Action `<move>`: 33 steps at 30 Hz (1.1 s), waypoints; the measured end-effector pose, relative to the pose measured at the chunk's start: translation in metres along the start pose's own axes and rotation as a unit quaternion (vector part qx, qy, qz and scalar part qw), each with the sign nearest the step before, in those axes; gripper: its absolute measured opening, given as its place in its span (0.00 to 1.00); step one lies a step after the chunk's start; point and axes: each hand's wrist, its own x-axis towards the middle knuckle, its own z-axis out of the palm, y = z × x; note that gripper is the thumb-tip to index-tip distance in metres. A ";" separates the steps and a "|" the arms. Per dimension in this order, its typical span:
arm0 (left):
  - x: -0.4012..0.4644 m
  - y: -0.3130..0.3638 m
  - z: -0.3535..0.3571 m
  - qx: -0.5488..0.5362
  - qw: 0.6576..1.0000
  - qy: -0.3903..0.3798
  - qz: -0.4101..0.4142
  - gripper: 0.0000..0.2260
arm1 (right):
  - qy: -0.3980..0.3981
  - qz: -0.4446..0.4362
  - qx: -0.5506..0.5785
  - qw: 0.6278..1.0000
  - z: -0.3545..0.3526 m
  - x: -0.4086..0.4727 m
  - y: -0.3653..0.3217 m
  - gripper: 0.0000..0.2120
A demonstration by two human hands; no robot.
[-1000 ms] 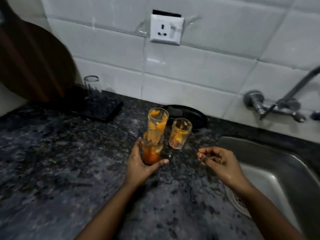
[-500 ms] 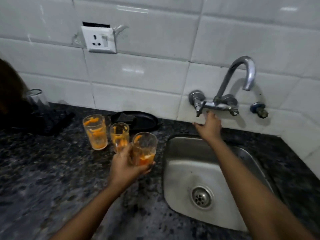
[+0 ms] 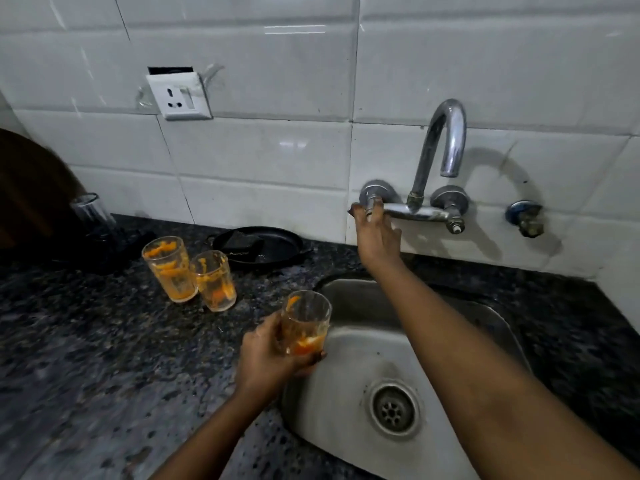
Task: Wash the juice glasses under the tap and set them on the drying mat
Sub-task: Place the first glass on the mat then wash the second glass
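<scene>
Steel sink (image 3: 491,327) lower right: right hand (image 3: 375,233) grips tap handle (image 3: 372,204), left hand (image 3: 273,358) clasps dirty glass (image 3: 304,323); open gently, rinse under spout (image 3: 448,140).

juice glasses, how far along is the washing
Done: one clear glass already stands upside down on the drying mat. In hand: the left hand holds a dirty glass at the sink edge; the right hand grips the tap handle, no water yet. Left: two pulp-streaked glasses wait.
</scene>
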 end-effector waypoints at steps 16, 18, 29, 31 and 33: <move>0.032 0.040 0.077 -0.021 0.975 -0.213 -0.056 0.20 | -0.311 0.110 0.349 0.877 0.000 -0.166 0.101 0.35; 0.036 0.049 0.088 -0.037 0.969 -0.239 -0.051 0.25 | -0.309 0.123 0.361 0.871 -0.001 -0.177 0.099 0.40; 0.060 0.089 0.111 -0.046 0.961 -0.256 0.095 0.31 | -0.064 0.267 0.488 0.829 -0.007 -0.159 0.092 0.29; 0.061 0.091 0.111 0.004 0.964 -0.177 0.201 0.31 | -0.054 0.264 0.423 0.865 -0.010 -0.153 0.094 0.30; 0.062 0.092 0.110 0.044 0.943 -0.135 0.301 0.23 | -0.039 0.254 0.352 0.900 -0.015 -0.145 0.094 0.32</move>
